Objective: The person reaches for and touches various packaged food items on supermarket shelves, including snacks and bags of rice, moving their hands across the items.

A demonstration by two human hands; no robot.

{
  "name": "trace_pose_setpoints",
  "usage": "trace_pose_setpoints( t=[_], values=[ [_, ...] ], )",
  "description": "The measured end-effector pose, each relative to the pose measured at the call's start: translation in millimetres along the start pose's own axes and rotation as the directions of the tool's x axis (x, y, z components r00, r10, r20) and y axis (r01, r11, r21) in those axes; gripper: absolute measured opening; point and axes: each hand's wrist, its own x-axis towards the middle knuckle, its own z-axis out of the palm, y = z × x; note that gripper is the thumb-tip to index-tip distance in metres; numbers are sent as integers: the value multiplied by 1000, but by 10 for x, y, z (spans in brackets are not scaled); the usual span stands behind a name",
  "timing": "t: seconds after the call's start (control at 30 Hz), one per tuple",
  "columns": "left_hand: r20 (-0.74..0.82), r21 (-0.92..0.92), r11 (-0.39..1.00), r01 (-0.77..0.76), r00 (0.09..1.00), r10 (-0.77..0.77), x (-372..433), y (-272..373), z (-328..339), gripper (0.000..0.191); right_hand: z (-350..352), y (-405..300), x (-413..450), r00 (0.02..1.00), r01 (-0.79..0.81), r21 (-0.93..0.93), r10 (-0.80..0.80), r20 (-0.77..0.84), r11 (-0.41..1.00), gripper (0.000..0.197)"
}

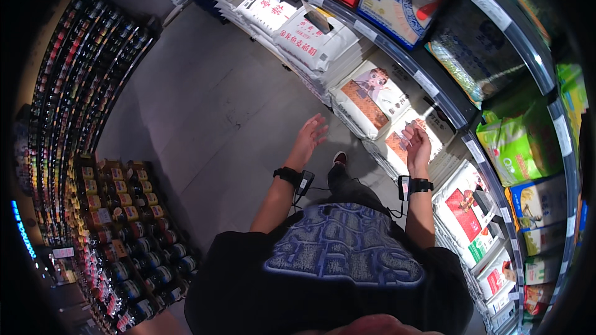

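My left hand [309, 138] hovers above the grey floor, its fingers apart and nothing in it. My right hand [416, 138] is raised over the stacked white flour bags, its fingers partly curled; it shows no clear object, and whether it touches the bag below cannot be told. Just beyond it lies a white bag with a brown panel and a cartoon figure [370, 95]. Nearer to me on the same side is a white bag with a red panel [465, 211]. Both wrists wear black straps with small cabled boxes.
Price-tagged shelf edges [421, 81] curve along the right, with a green package [510, 149] and other bags above. Further white bags [312, 39] are stacked ahead. Jars in cartons [139, 237] stand at lower left, below long bottle shelves [84, 70]. Grey floor [209, 116] lies between.
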Motion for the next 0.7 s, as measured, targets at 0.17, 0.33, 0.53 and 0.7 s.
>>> trace_pose_setpoints(
  t=[0.17, 0.33, 0.53, 0.7],
  values=[
    [-74, -19, 999, -44, 996, 42, 398, 450, -348, 50, 492, 221, 542, 1000, -26, 10, 25, 17, 1000, 32],
    [-142, 122, 988, -90, 984, 107, 886, 1016, -310, 48, 1079, 291, 1120, 994, -1, -7, 2, 107, 1000, 31],
    [-122, 221, 971, -87, 986, 116, 1526, 1488, -352, 48, 1683, 223, 1440, 994, -16, 46, 12, 104, 999, 28],
    [-4, 264, 948, -177, 983, 185, 2103, 1890, -425, 50, 1937, 282, 1677, 998, 30, 85, -34, 50, 996, 29]
  ],
)
